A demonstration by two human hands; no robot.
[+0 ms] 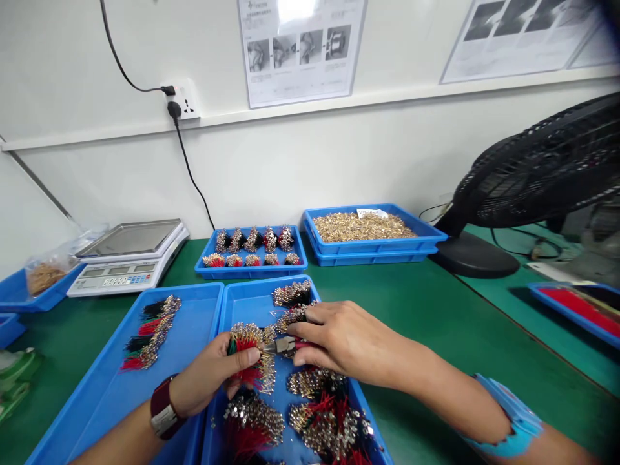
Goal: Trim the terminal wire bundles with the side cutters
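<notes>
My left hand is closed around a bundle of red and green wires with gold-coloured metal terminals on their ends. In my right hand is a pair of pliers with red handles. The jaws point left and meet the terminals near my left thumb; whether they grip one cannot be seen. Both hands are above a blue tray, where more bundles of black and red wires with metal terminals lie. Part of the pliers' handles is hidden by my right fingers.
Another blue tray with a row of wire bundles lies to the left. Behind are a digital scale, a tray of bundles and stacked trays of gold-coloured parts. A black fan stands at the right.
</notes>
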